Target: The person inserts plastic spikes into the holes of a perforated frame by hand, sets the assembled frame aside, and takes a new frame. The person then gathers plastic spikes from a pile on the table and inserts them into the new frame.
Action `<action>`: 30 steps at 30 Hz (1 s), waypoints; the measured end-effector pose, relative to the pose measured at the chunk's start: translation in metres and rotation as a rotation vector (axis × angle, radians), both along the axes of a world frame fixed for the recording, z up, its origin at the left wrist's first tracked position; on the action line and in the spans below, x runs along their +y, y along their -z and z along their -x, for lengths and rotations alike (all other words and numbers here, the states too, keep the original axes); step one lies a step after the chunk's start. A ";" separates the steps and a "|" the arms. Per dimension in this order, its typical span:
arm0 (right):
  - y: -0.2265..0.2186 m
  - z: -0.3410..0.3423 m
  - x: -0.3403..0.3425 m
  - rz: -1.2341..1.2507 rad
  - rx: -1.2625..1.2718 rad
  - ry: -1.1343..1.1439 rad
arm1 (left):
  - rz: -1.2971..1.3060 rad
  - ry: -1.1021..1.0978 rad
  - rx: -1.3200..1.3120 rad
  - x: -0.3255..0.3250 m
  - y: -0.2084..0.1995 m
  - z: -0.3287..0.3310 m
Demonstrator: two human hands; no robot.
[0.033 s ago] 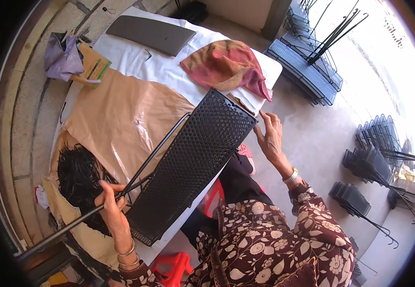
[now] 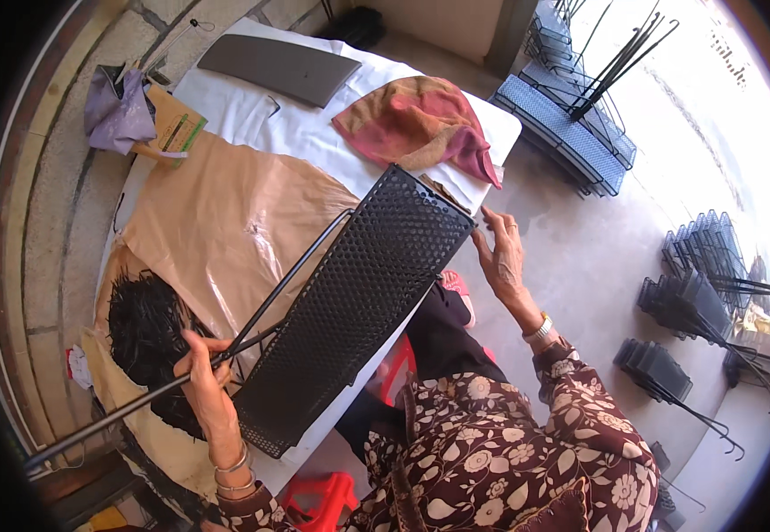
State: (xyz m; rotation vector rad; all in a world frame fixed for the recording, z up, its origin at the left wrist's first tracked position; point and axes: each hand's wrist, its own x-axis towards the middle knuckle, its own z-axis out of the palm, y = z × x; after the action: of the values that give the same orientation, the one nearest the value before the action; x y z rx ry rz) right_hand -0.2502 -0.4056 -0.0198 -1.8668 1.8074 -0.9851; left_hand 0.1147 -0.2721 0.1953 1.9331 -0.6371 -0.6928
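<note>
the step in hand seems to be steadying the black mesh rack, which lies slanted across the white-covered table. the left hand is wrapped round a black rod; the right hand, fingers spread, is at the rack's far right corner, and i cannot tell if it grips; turning the rack would likely call for a firm hold there.

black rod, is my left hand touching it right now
Touching. The head view shows it: the black rod runs through the left hand's grip, with no gap visible.
</note>
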 end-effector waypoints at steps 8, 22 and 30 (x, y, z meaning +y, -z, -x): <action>0.031 -0.016 -0.005 -0.172 -0.853 0.084 | 0.060 0.128 0.050 -0.015 0.014 0.015; 0.038 0.000 -0.015 -0.136 -0.929 -0.081 | 0.039 0.241 0.059 -0.026 0.016 0.007; 0.034 0.009 -0.031 -0.166 -0.935 -0.143 | 0.063 0.202 0.086 -0.031 0.013 0.011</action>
State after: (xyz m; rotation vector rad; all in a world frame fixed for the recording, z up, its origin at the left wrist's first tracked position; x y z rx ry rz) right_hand -0.2591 -0.4362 -0.0537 -1.0978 1.1218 -1.2994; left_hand 0.1041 -0.3032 0.1825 1.7863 -0.7979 -0.8667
